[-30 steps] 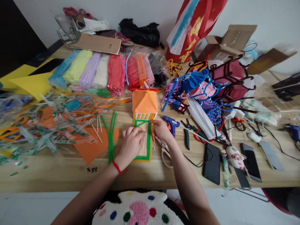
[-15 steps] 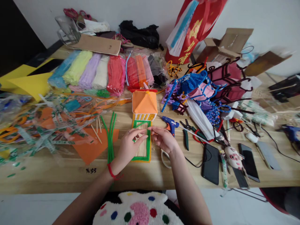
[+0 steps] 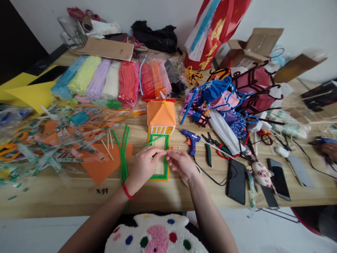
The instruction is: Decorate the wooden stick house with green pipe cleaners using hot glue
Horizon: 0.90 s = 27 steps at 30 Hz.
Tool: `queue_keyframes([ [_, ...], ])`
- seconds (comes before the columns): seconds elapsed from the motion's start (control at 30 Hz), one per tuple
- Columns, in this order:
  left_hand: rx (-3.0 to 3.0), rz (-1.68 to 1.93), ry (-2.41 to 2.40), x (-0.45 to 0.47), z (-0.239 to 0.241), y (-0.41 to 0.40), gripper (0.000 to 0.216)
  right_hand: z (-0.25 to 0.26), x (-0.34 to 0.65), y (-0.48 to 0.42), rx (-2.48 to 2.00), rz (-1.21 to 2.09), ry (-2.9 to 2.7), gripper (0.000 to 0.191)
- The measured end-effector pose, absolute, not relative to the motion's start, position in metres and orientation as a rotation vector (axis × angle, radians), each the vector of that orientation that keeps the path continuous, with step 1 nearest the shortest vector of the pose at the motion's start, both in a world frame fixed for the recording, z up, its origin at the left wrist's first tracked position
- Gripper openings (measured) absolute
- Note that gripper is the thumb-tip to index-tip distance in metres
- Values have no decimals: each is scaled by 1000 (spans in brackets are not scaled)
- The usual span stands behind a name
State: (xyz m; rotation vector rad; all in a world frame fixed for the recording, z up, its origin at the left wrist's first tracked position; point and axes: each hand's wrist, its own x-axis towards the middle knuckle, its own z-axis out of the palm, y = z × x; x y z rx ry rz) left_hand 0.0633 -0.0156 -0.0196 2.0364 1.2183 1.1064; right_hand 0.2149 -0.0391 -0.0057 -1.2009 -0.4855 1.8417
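Note:
My left hand, with a red string at its wrist, is closed in a pinch over a small panel of pale sticks edged in green. A thin green pipe cleaner slants out beyond its fingers, apparently held by them. My right hand is pinched too, its fingertips meeting the left ones; what lies between them is too small to make out. Just behind the panel stands a little house with an orange roof and white-and-yellow striped walls. Left of my hands lie several loose green pipe cleaners.
To the right are a blue glue gun, pliers and a black phone. Bagged pipe cleaners line the back. Plastic scraps and an orange sheet lie left. Another person's hand shows at the far right.
My hands have drawn together and their fingertips now meet over the panel. The green pipe cleaner sticks out further left. Another person's hand has appeared at the right edge.

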Motion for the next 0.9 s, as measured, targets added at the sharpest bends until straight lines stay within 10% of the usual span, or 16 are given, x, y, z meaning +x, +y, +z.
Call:
queue_keyframes([
  [0.9, 1956, 997, 1577, 55, -28, -12, 21, -8, 203, -53, -858, 1996, -45, 17],
])
